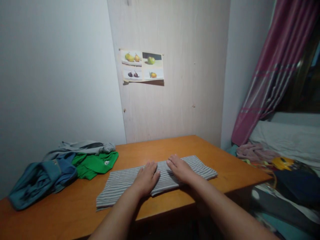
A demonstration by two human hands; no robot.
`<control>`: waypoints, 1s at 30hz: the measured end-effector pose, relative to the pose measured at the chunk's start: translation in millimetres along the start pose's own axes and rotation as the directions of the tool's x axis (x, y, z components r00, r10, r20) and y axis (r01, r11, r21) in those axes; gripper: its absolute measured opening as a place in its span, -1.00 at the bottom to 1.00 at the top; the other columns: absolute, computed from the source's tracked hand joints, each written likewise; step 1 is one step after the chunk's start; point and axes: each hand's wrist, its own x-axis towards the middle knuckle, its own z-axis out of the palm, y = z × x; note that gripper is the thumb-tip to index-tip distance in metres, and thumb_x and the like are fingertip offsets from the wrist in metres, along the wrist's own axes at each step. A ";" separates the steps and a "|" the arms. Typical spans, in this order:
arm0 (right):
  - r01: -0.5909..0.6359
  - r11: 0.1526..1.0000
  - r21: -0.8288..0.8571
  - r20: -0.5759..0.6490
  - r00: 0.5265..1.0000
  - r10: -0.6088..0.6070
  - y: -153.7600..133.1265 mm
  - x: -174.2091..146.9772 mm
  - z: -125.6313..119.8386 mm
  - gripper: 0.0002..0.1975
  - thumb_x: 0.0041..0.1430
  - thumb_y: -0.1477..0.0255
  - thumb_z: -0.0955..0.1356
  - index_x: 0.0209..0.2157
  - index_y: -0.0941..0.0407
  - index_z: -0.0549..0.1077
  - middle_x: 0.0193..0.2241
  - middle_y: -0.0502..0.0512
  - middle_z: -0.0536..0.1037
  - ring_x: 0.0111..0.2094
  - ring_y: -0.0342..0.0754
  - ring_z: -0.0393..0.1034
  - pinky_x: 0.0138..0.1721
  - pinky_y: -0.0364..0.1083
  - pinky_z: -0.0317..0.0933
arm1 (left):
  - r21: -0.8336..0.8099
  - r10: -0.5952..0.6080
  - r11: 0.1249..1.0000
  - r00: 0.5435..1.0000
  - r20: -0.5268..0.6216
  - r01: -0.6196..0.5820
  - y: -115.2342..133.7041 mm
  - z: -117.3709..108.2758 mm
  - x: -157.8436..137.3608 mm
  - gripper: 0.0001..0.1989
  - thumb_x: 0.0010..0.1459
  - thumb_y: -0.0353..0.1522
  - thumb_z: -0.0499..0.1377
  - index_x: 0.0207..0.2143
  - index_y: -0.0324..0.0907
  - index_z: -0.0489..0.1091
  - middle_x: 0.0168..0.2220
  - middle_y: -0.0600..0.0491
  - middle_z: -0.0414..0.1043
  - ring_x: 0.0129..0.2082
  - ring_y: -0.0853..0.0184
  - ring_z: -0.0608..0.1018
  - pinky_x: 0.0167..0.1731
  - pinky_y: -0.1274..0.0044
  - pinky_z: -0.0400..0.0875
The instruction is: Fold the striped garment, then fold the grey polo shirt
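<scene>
A grey-and-white striped garment (117, 186) lies in a long, folded strip across the front of the wooden table (160, 148). Its kind cannot be made out. My left hand (147, 178) rests flat on the middle of the strip, fingers stretched out and pointing away from me. To its right, my right hand (180, 169) lies on the same cloth with its fingers extended and angled left. Neither hand grips the fabric. Parts of the strip are hidden under my hands and forearms.
Crumpled clothes are heaped on the table's left: a blue garment (47, 173), a green one (96, 163) and a grey one (80, 146). A fruit picture sheet (142, 66) hangs on the back panel. Beyond the right edge lie piled fabrics (297, 186), below a purple curtain (265, 73).
</scene>
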 end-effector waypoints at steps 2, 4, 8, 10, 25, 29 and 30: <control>0.006 0.999 -0.044 0.135 0.991 0.000 -2.3 1.6 12.2 -0.35 0.41 0.12 0.11 0.30 0.28 0.27 0.36 0.35 0.16 0.41 0.18 -0.08 0.37 0.13 -0.17 | 0.028 -0.036 0.999 0.995 0.089 0.034 2.0 5.3 -2.0 -0.27 0.35 0.02 -0.23 0.40 -0.20 0.07 0.43 -0.07 -0.03 0.44 0.07 0.01 0.35 0.09 -0.08; 0.006 0.997 -0.072 0.240 0.971 0.011 -1.0 -0.2 19.6 -0.32 0.39 0.09 0.13 0.34 0.26 0.22 0.38 0.34 0.10 0.42 0.22 -0.14 0.37 0.20 -0.23 | 0.051 -0.057 0.997 0.990 0.125 0.051 3.4 7.2 -5.5 -0.23 0.33 0.06 -0.24 0.40 -0.20 0.05 0.44 -0.06 -0.06 0.44 0.07 -0.01 0.36 0.07 -0.14; -0.028 0.996 -0.086 0.293 0.955 0.052 -4.1 -0.6 20.6 -0.31 0.38 0.10 0.12 0.35 0.24 0.19 0.39 0.35 0.06 0.42 0.24 -0.17 0.37 0.26 -0.27 | 0.065 -0.072 0.996 0.989 0.126 0.064 6.5 5.5 -8.6 -0.21 0.32 0.08 -0.27 0.40 -0.19 0.06 0.44 -0.05 -0.08 0.45 0.10 -0.03 0.37 0.09 -0.17; -0.038 0.996 -0.077 0.266 0.962 0.058 -12.2 3.0 18.9 -0.32 0.38 0.11 0.11 0.36 0.26 0.17 0.39 0.37 0.06 0.42 0.24 -0.17 0.37 0.26 -0.28 | 0.067 -0.077 0.995 0.989 0.126 0.069 7.4 4.8 -8.1 -0.21 0.32 0.09 -0.28 0.40 -0.17 0.06 0.44 -0.03 -0.08 0.45 0.10 -0.04 0.37 0.10 -0.18; -0.064 0.990 -0.126 0.274 0.957 0.097 55.9 8.3 -3.2 -0.19 0.37 -0.06 0.04 0.39 0.23 0.09 0.41 0.33 0.00 0.44 0.19 -0.23 0.37 0.25 -0.36 | 0.102 -0.114 0.990 0.984 0.137 0.100 5.5 6.3 -4.2 -0.26 0.32 0.04 -0.21 0.42 -0.12 0.03 0.44 -0.01 -0.12 0.45 0.06 -0.06 0.33 -0.04 -0.22; -0.153 0.964 -0.218 0.232 0.951 0.204 89.1 6.5 -12.5 -0.19 0.37 -0.04 0.04 0.39 0.27 0.08 0.42 0.33 -0.01 0.44 0.18 -0.25 0.38 0.21 -0.37 | 0.093 -0.113 0.991 0.983 0.145 0.100 7.7 3.1 -5.4 -0.24 0.31 0.06 -0.21 0.42 -0.12 0.02 0.44 -0.01 -0.13 0.45 0.07 -0.07 0.33 -0.04 -0.21; -0.180 0.956 -0.232 0.215 0.949 0.231 95.0 6.2 -13.6 -0.19 0.37 -0.04 0.04 0.39 0.27 0.08 0.42 0.34 -0.02 0.44 0.18 -0.25 0.38 0.22 -0.36 | 0.091 -0.116 0.990 0.982 0.149 0.104 8.4 2.3 -5.8 -0.24 0.31 0.06 -0.22 0.42 -0.13 0.01 0.45 -0.01 -0.13 0.45 0.07 -0.07 0.33 -0.03 -0.22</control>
